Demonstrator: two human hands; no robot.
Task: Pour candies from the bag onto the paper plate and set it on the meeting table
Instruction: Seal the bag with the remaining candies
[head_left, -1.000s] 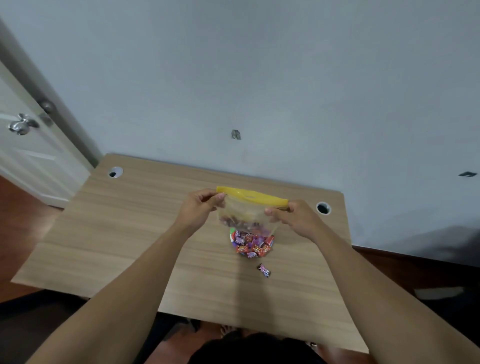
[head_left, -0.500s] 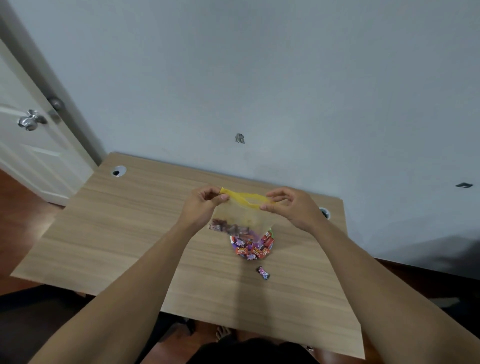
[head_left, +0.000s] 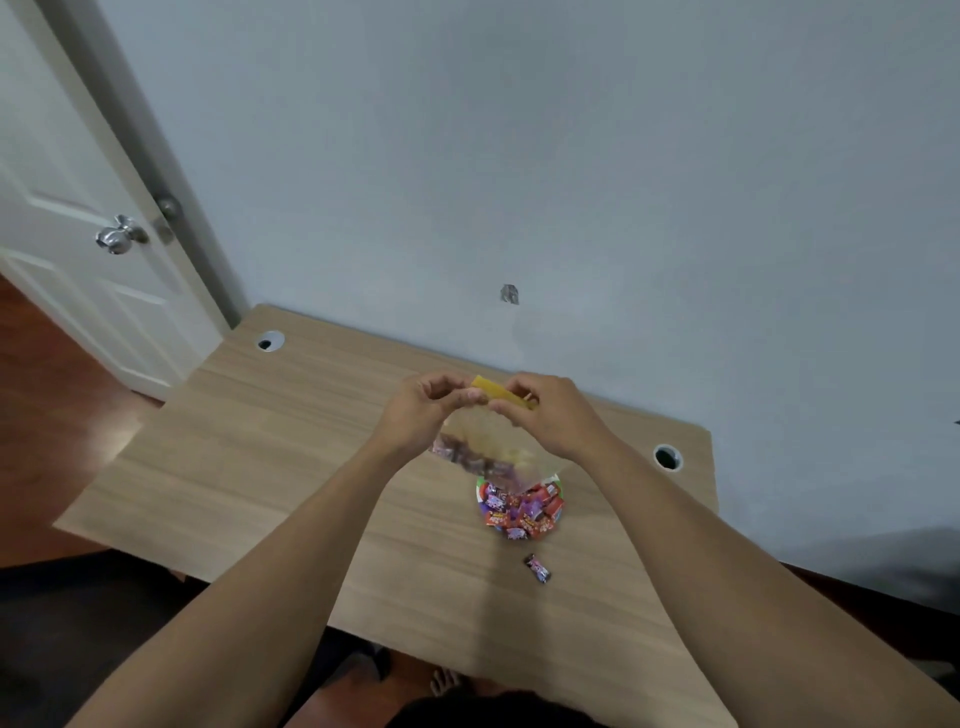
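A clear plastic bag (head_left: 483, 441) with a yellow zip strip hangs above the wooden table (head_left: 291, 447), still holding a few candies in its bottom. My left hand (head_left: 423, 410) and my right hand (head_left: 545, 415) pinch the yellow strip close together at the top. Under the bag sits a small paper plate (head_left: 557, 488) heaped with red and purple wrapped candies (head_left: 519, 512). One loose candy (head_left: 537, 568) lies on the table in front of the plate.
The table stands against a grey wall, with cable holes at its back left (head_left: 270, 341) and back right (head_left: 667, 457). A white door with a metal knob (head_left: 119, 239) is at the left. My feet show below the table's near edge.
My hands have come together along the yellow strip, from its two ends to nearly touching at the middle. The bag has crumpled and shifted slightly left.
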